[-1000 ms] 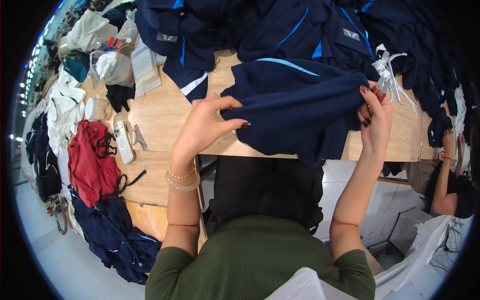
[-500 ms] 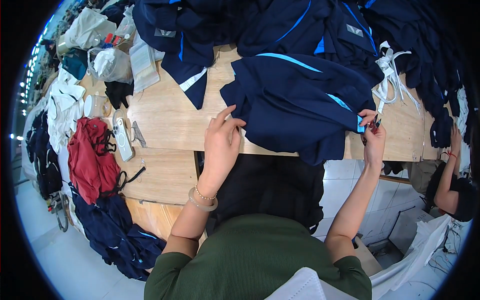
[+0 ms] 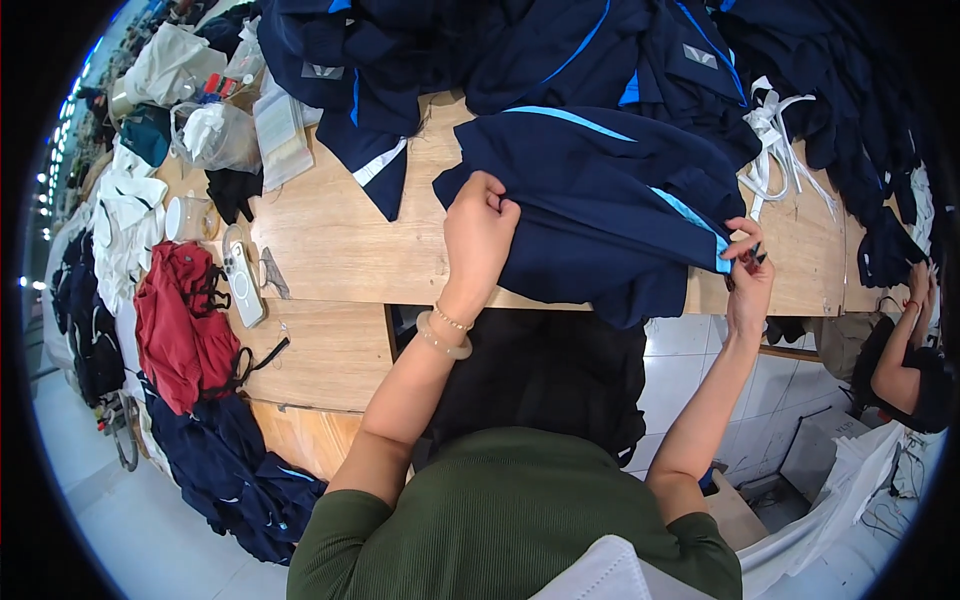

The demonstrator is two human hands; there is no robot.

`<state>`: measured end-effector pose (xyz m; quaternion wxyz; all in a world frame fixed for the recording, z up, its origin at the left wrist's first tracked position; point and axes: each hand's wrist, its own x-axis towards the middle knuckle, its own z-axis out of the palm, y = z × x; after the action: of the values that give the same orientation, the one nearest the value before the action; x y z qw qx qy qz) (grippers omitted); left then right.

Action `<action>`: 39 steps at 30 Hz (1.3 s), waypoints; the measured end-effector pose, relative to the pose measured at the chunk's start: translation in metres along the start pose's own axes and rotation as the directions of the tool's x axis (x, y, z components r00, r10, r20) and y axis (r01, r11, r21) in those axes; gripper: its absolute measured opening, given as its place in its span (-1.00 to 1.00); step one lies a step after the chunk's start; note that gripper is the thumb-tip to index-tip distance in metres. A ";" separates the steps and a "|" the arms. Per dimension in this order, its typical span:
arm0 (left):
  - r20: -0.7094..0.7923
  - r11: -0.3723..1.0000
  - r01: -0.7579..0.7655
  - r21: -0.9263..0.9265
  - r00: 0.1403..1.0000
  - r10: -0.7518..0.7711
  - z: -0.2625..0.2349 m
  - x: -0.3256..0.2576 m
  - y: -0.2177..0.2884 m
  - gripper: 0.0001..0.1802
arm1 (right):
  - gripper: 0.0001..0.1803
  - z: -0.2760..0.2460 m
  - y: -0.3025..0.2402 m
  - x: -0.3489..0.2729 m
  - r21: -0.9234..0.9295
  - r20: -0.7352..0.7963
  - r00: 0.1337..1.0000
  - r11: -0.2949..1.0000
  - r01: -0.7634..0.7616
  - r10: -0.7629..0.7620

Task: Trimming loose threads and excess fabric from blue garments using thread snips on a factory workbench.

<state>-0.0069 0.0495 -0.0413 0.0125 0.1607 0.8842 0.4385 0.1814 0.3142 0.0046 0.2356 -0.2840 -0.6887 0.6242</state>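
Note:
A navy garment [image 3: 590, 210] with light-blue trim lies spread on the wooden table in front of me, its lower part hanging over the near edge. My left hand [image 3: 482, 230] is closed, fingers curled on a fold of the cloth at the garment's left side. At the right end, my right hand [image 3: 750, 270] pinches the cloth by the light-blue strip [image 3: 690, 213]. Small dark thread snips [image 3: 757, 257] sit in that same hand, mostly hidden by the fingers.
More navy garments [image 3: 560, 50] are heaped along the far side. White straps [image 3: 770, 140] lie to the right. On the left are a phone [image 3: 243, 285], a red cloth bag [image 3: 185, 325] and a plastic jar [image 3: 190, 217]. Another person's arm [image 3: 900, 350] reaches in at far right.
My left hand has moved right and up over the cloth, its spread fingers now curled on a fold. My right hand stays at the light-blue strip, its fingers slightly shifted.

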 end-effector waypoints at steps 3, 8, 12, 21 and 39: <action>0.008 0.839 0.153 -0.522 0.985 -0.175 -0.005 -0.014 0.008 -0.80 | -0.69 -0.015 0.020 -0.003 -0.093 0.006 0.996 0.992 0.091 -0.090; 0.196 0.252 0.267 -0.930 0.941 -0.277 -0.019 -0.030 0.016 -0.87 | -0.70 -0.008 0.026 -0.003 -0.243 0.024 0.993 0.963 0.120 -0.117; 0.238 0.075 0.256 -0.964 0.952 -0.192 -0.025 -0.036 0.020 -0.89 | -0.72 -0.005 0.020 0.000 -0.318 0.046 0.992 0.940 0.125 -0.117; 0.245 0.130 0.272 -0.954 0.950 -0.192 -0.035 -0.028 0.035 -0.80 | -0.76 0.001 0.001 -0.004 -0.009 -0.042 0.997 0.998 0.057 -0.057; 0.466 0.841 0.087 -0.534 0.860 0.207 -0.065 -0.020 0.025 -0.71 | -0.75 -0.072 0.014 0.063 -0.233 -0.612 0.760 0.968 0.092 -0.220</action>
<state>0.0083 0.0074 0.0159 0.2745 0.2886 0.6845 0.6106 0.1857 0.4107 -0.0036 0.4769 -0.4397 -0.6461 0.4021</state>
